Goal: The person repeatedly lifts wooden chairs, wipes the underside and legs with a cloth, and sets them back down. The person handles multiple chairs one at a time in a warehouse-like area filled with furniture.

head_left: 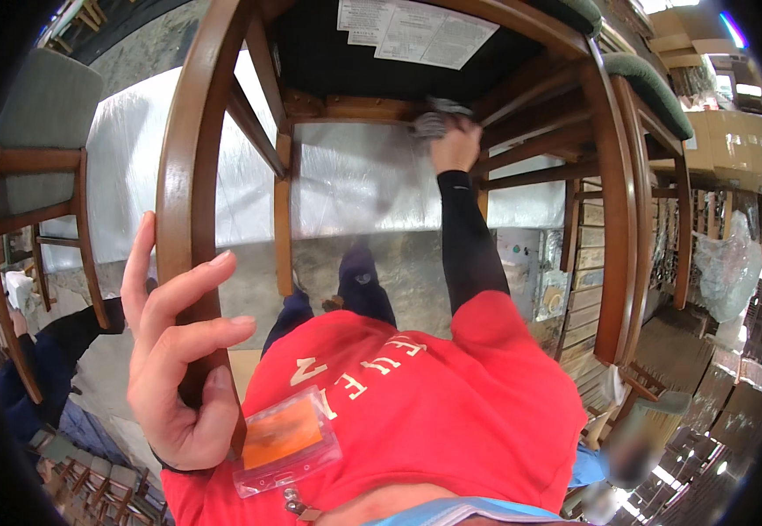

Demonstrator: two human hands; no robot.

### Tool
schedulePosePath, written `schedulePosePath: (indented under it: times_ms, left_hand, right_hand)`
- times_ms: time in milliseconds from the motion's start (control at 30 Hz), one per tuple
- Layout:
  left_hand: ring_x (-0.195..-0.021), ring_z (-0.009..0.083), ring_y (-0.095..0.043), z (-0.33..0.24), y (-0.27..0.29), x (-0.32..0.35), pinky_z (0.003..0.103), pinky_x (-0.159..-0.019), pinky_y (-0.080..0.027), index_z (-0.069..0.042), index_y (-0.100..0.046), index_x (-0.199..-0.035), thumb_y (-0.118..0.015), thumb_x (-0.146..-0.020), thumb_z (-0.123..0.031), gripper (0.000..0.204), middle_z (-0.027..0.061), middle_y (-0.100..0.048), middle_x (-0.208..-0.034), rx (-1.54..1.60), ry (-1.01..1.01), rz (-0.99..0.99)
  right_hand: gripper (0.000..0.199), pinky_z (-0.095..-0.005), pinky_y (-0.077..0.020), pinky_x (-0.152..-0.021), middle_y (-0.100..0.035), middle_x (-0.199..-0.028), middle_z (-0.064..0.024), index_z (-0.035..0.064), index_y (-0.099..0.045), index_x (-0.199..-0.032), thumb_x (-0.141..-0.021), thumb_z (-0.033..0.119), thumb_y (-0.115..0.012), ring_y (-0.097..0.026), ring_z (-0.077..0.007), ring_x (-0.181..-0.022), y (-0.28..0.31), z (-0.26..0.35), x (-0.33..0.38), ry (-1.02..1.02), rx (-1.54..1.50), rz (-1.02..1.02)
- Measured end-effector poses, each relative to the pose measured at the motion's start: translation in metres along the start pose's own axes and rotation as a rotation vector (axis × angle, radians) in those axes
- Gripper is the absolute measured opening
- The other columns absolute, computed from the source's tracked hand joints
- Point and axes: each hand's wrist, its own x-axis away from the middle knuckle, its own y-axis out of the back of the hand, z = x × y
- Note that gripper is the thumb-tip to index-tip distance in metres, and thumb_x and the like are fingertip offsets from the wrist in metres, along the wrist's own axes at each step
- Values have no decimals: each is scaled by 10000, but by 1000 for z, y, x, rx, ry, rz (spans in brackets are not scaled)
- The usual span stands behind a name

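A brown wooden chair (190, 158) is tipped so that its underside faces me, with white printed sheets (434, 35) on the black fabric under the seat. My left hand (179, 359) curls loosely around the near left leg, its fingers spaced and their tips over the wood. At the inner corner of the frame, my right hand (457, 149) grips a crumpled grey cloth (434, 121) against the rail (368, 109). That hand and the cloth are somewhat blurred, and the black fabric's edge lies just above them.
A grey-backed chair (43, 131) stands at the left, near another person's dark sleeve (78, 337). Shiny plastic sheeting (355, 184) covers a surface behind the frame. On the right are a green-seated chair (648, 92), cardboard boxes (736, 145) and clear plastic wrap (727, 267).
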Motion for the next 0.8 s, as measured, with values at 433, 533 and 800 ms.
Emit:
schedulePosePath:
  times_ms: [433, 533, 800]
  left_hand:
    - [-1493, 448, -277, 0, 0, 5, 432, -1114, -387, -62, -703, -890, -464, -643, 32, 357, 159, -667, -1277, -31, -17, -34]
    - [-1495, 447, -276, 5, -5, 1, 434, -1121, -377, -57, -700, -884, -467, -638, 39, 352, 159, -669, -1269, -15, -20, -33]
    - [-1501, 443, -260, -1, -3, 3, 360, -1029, -450, -33, -705, -894, -438, -613, 83, 405, 180, -664, -1263, 16, -24, -34]
  right_hand:
    - [447, -432, -533, -934, -645, -1263, -102, 73, -680, -1216, -777, 154, -686, -569, -379, -1137, 9, -6, -12, 95, 126, 33]
    - [416, -465, -552, -912, -607, -1327, -89, 93, -660, -1242, -831, 143, -625, -577, -401, -1128, 16, -3, -9, -72, 156, 62]
    - [318, -449, -578, -838, -675, -1208, -179, 45, -729, -1025, -748, 200, -736, -693, -356, -987, 16, -5, -23, -168, 99, 220]
